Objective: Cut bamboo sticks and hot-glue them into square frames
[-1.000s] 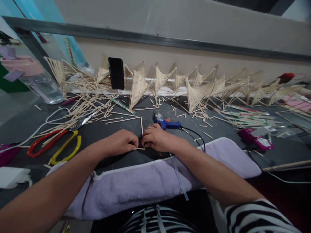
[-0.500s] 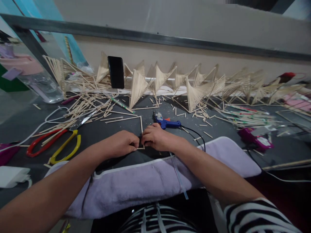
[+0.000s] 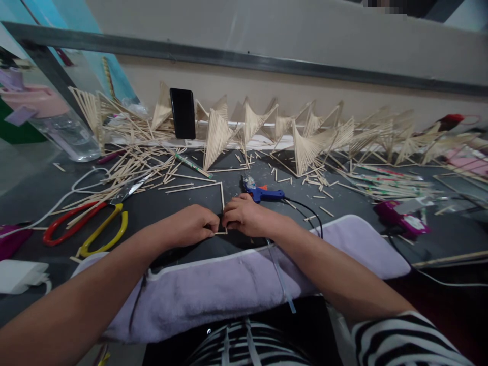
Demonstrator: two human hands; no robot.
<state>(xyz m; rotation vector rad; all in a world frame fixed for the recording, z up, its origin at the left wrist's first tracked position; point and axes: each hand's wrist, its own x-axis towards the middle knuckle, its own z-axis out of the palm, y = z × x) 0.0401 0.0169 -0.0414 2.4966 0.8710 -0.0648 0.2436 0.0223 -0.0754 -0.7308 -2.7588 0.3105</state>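
Observation:
A partial frame of thin wooden sticks [image 3: 222, 195] lies on the dark tabletop, one side running down between my two hands to a corner near me. My left hand [image 3: 196, 223] is closed in a pinch at the near stick, just left of that corner. Fingers curled, my right hand [image 3: 244, 214] grips the upright stick from the right, close to the left fingertips. My fingers hide part of the sticks. Just beyond the right hand lies a blue glue gun [image 3: 267, 193], its nozzle end clogged with whitish glue.
Red-and-yellow-handled scissors [image 3: 86, 229] lie left, near a pile of loose sticks [image 3: 137, 162]. Twisted stick structures [image 3: 305, 147] line the back beside a propped phone [image 3: 183, 113]. A bottle [image 3: 61, 127] stands far left. A lilac cloth [image 3: 213, 284] covers the front edge. A purple tool [image 3: 400, 217] lies right.

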